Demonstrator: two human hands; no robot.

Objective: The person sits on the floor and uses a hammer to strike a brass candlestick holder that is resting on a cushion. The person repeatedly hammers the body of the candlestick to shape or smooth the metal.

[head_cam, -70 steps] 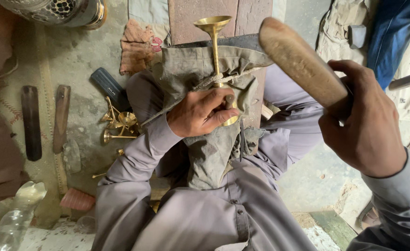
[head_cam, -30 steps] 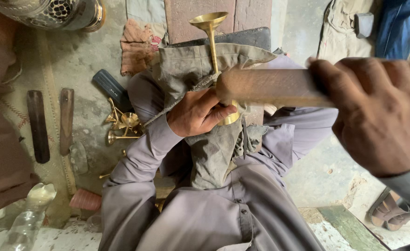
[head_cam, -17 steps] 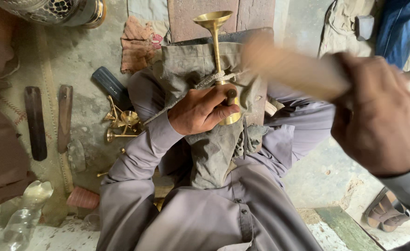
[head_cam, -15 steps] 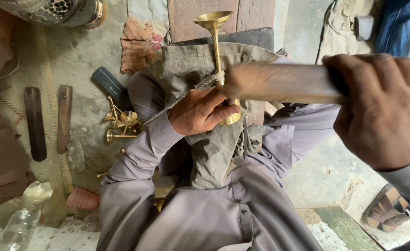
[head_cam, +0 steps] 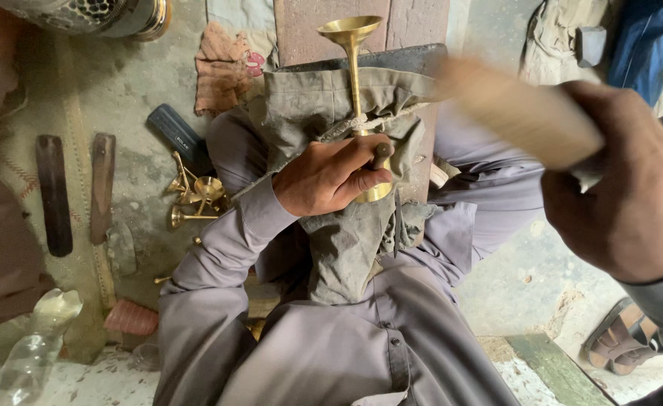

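- L. hand (head_cam: 324,177) was clamped round the lower stem of the brass trumpet-shaped piece (head_cam: 351,68), w/ a small dark punch (head_cam: 381,155) pinched under the thumb.
- Brass piece was stood flared end up, base hidden by the fingers, rested on the grey cloth (head_cam: 331,113) laid over the lap, against a dark block (head_cam: 399,56).
- R. hand (head_cam: 625,195) was closed on the wooden mallet (head_cam: 512,113); mallet was blurred, so mid-swing was judged.
- Vs. half a sec. earlier: the mallet had been lifted off and drawn up-right, away from the stem; L. hand and brass piece were not shifted. Repeated strikes were judged to be under way, w/ the piece held steady btw. blows.
- Containers: clear plastic bottle (head_cam: 34,346) was laid on the floor, lower left; contents could not be told.
- More small brass pieces (head_cam: 196,195) were lying on the floor just beside the L. sleeve; two dark bars (head_cam: 53,192) further left.
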